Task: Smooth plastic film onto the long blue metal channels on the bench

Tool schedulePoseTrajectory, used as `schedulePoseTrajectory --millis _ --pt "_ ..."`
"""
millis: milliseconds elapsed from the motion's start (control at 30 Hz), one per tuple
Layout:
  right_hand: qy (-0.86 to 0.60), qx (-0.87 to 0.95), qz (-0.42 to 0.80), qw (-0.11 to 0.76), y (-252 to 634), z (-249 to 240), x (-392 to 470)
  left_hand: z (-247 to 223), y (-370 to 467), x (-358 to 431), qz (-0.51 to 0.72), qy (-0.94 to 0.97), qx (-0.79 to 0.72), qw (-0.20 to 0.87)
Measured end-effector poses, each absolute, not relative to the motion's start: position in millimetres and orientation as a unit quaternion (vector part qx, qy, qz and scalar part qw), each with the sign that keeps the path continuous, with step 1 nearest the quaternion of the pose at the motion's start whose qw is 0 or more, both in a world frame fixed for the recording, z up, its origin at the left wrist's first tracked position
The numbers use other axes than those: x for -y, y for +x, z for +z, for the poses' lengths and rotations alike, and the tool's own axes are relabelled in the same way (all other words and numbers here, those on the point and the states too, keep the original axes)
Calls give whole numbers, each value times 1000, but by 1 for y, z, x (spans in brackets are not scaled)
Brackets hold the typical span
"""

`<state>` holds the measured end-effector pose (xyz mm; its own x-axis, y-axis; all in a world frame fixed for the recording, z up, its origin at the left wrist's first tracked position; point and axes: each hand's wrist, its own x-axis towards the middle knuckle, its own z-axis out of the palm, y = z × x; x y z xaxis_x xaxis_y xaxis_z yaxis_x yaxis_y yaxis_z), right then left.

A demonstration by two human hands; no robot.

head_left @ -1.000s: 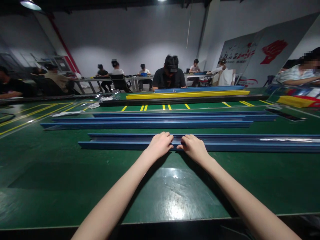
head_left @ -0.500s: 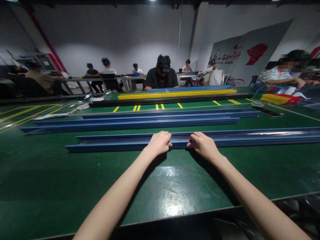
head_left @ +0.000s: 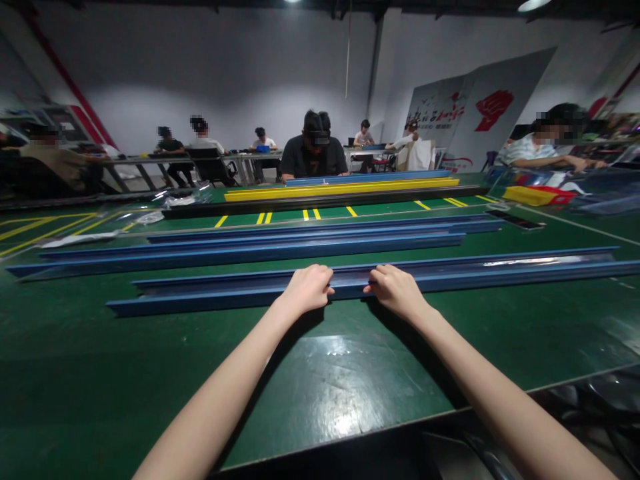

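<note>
A long blue channel-shaped rail [head_left: 480, 273] lies across the green table nearest to me. My left hand [head_left: 311, 287] grips it near its middle, with fingers curled over the rail. A short way to the right, my right hand [head_left: 393, 287] is closed on the same rail, thumb on the near side. A shiny clear strip [head_left: 533, 261] shows in the channel toward its right part. Both wrists rest low, above the near edge of the rail.
Beyond lie more blue rails [head_left: 240, 251], a black rail [head_left: 320, 201] and a yellow rail [head_left: 345, 190]. A phone [head_left: 517, 220] and a yellow tray [head_left: 533, 195] are at the right. A person in black [head_left: 315, 157] sits across the table.
The whole view has shifted, so the table and rails appear farther left. Both hands keep their hold on the near blue rail.
</note>
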<state>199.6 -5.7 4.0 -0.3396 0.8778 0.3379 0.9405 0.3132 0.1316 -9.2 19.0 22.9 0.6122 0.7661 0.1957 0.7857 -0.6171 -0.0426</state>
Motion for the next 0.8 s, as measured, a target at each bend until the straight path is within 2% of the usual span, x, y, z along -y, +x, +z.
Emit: schedulePoseTrajectory --millis 400,800 --pt "-512 818 -165 202 160 -9 -4 27 -74 -18 -40 -869 487 75" --pt "-492 825 -193 202 180 -9 -8 27 -86 -10 -28 -841 528 118"
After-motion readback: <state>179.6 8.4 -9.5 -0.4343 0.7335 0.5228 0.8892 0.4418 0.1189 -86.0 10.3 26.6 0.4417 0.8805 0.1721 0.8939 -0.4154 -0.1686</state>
